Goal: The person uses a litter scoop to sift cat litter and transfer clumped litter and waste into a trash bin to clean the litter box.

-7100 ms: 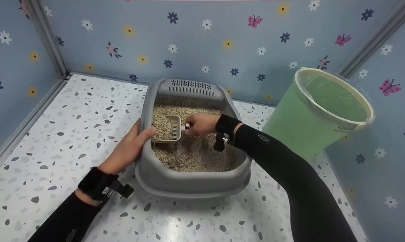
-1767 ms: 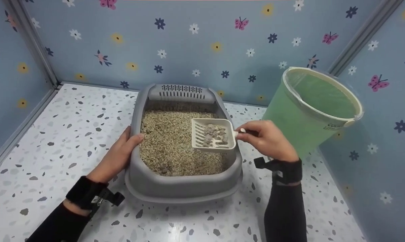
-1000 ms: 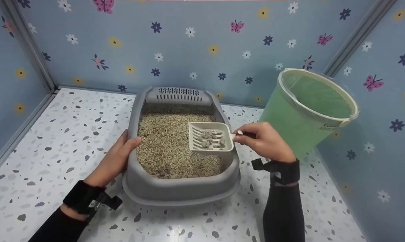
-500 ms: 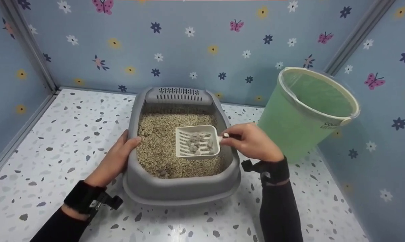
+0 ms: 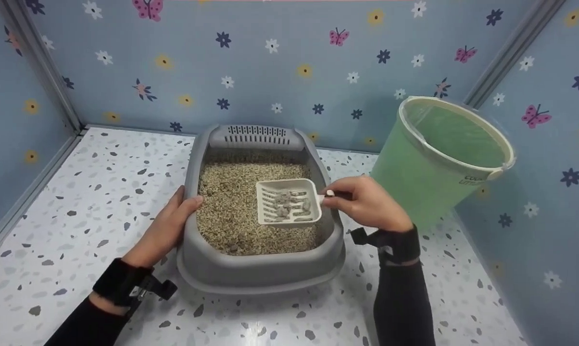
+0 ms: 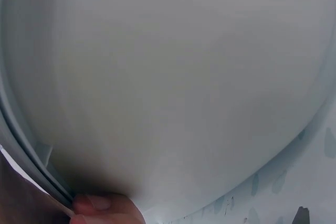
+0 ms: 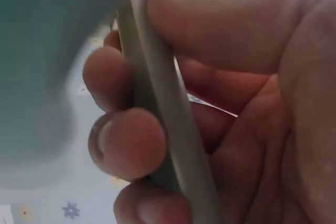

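In the head view a grey litter box (image 5: pixel 260 274) full of tan granular litter (image 5: pixel 232 192) stands on the floor. My left hand (image 5: pixel 167 226) grips its left rim, thumb over the top edge; the left wrist view shows fingertips (image 6: pixel 107 208) curled at the box wall's lip. With my right hand (image 5: pixel 369 202) I hold a cream slotted litter scoop (image 5: pixel 317 185) level over the litter's right half. Greyish clumps (image 5: pixel 284 204) lie in its pan. Up close in the right wrist view, thumb and fingers wrap the scoop's handle (image 7: pixel 173 114). A few darker clumps (image 5: pixel 239 245) show at the litter's near side.
A pale green bin (image 5: pixel 405 178) with a cream rim and clear liner stands to the right, behind my right hand. Flower-patterned panels (image 5: pixel 270 62) rise behind and at both sides. Speckled white flooring (image 5: pixel 102 192) surrounds the box.
Seven seconds ago the scoop was dug in at the left, heaped with litter. It has since come up holding only clumps, shifted left, then slightly back right. The left hand stays on the rim.
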Demonstrator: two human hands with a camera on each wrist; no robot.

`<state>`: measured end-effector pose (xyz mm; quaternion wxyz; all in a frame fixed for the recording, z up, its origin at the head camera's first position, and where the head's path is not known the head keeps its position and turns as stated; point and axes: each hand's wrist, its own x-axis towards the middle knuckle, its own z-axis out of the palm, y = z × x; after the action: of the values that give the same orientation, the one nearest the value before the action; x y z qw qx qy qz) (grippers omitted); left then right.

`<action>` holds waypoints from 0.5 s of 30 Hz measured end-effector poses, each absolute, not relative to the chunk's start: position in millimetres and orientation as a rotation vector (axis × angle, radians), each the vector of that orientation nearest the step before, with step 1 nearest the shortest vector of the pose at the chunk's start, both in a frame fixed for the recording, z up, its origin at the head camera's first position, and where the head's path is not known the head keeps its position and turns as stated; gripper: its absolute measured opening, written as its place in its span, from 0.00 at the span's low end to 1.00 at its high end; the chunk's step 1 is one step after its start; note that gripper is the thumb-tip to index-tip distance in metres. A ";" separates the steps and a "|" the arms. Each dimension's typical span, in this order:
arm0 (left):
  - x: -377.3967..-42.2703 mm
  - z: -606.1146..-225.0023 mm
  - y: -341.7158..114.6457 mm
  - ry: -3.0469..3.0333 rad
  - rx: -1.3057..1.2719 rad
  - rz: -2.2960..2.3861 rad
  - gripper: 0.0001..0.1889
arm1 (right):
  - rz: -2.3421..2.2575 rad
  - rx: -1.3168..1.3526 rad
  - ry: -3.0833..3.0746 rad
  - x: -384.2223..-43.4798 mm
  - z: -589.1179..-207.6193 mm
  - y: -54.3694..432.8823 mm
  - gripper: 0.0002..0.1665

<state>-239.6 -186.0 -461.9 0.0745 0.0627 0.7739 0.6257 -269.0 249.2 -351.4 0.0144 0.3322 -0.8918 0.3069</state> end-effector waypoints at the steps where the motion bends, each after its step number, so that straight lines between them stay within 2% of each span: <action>1: -239.9 -462.2 -185.7 2.323 0.191 1.871 0.49 | 0.959 1.006 -2.775 -267.6 -350.7 253.0 0.06; 5: -240.3 -463.3 -185.6 2.329 0.208 1.874 0.48 | 0.967 0.902 -2.791 -264.7 -349.3 263.0 0.04; 10: -241.3 -464.6 -186.0 2.329 0.205 1.889 0.48 | 0.978 1.063 -2.781 -269.3 -349.8 246.1 0.07; 15: -240.0 -465.0 -185.5 2.328 0.203 1.882 0.48 | 0.911 1.003 -2.786 -270.5 -351.5 247.6 0.06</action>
<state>-240.0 -185.5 -465.0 0.0705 0.0674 0.7739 0.6258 -270.5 247.6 -351.5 0.0218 0.3236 -0.8991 0.2941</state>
